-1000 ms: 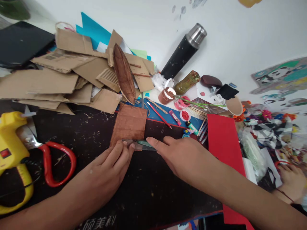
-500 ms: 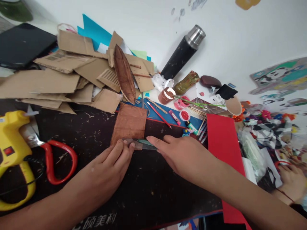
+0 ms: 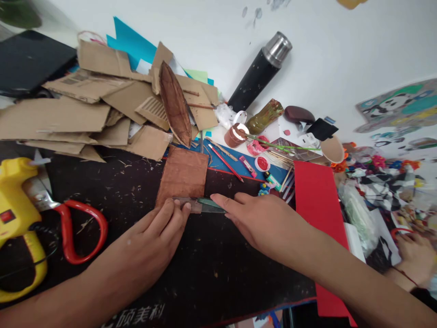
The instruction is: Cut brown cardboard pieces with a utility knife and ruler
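A square piece of cardboard painted brown (image 3: 184, 171) lies flat on the dark mat. Along its near edge rests a clear ruler (image 3: 211, 210), which runs out to the right past the cardboard. The fingers of my left hand (image 3: 153, 243) are bunched together, pressing the ruler onto the cardboard. A slim green craft knife (image 3: 206, 202) is gripped in my right hand (image 3: 256, 218), forefinger stretched along it. It lies against the ruler and points left toward my left fingertips. The knife's very tip is hard to make out.
Red-handled scissors (image 3: 100, 223) and a yellow glue gun (image 3: 15, 200) lie left. Behind are stacked cardboard (image 3: 58, 116), a brown boat-shaped piece (image 3: 174, 102), a paint pot (image 3: 234, 138) and a black flask (image 3: 254, 75). Red card (image 3: 319, 205) lies right, near another person's hand (image 3: 414, 257).
Both hands keep nearly the same place on the ruler and knife. The whole view has shifted slightly, with the things at the left sliding a little toward the left edge.
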### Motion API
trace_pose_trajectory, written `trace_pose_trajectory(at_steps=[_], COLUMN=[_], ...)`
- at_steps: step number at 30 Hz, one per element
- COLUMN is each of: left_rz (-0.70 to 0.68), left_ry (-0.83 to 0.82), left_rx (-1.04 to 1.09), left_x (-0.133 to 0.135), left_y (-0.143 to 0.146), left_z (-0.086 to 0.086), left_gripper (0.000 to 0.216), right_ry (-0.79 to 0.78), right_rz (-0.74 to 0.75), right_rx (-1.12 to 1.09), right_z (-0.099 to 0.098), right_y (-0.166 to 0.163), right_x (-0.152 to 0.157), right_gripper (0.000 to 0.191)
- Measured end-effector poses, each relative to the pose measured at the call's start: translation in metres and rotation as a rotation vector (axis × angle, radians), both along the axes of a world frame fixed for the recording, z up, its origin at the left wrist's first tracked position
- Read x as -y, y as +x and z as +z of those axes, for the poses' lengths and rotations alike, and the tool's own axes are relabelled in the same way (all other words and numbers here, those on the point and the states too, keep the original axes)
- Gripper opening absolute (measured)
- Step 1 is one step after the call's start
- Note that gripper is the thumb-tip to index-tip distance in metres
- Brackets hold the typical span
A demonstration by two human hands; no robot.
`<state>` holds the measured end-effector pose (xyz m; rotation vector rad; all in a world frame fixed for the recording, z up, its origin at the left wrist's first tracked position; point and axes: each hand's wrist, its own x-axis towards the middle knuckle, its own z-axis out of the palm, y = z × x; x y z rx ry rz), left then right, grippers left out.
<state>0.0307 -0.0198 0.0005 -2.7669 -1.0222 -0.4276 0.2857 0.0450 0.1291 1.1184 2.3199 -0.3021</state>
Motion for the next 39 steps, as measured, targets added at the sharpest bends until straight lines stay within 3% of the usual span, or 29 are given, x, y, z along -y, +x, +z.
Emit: trace_pose_trajectory(at_steps=[23, 29, 39], left_rz=[-0.012, -0.023, -0.009], left_ry=[0.008, 0.019, 0.026], left_rx=[0.028, 0.043, 0.018], left_x=[0.0, -0.002, -0.001], left_y=[-0.001, 0.0, 0.0], left_z=[-0.002, -0.003, -0.007], left_gripper=[0.058, 0.057, 0.058], right_ry=[-0.067, -0.077, -0.059], right_rz=[0.058, 0.05, -0.024], right_rx=[0.025, 0.091, 0.0], right_z=[0.011, 0.015, 0.006], right_y=[-0.024, -0.036, -0.017], right_x=[-0.019, -0.015, -0.009], right_gripper=[0.058, 0.07, 0.063])
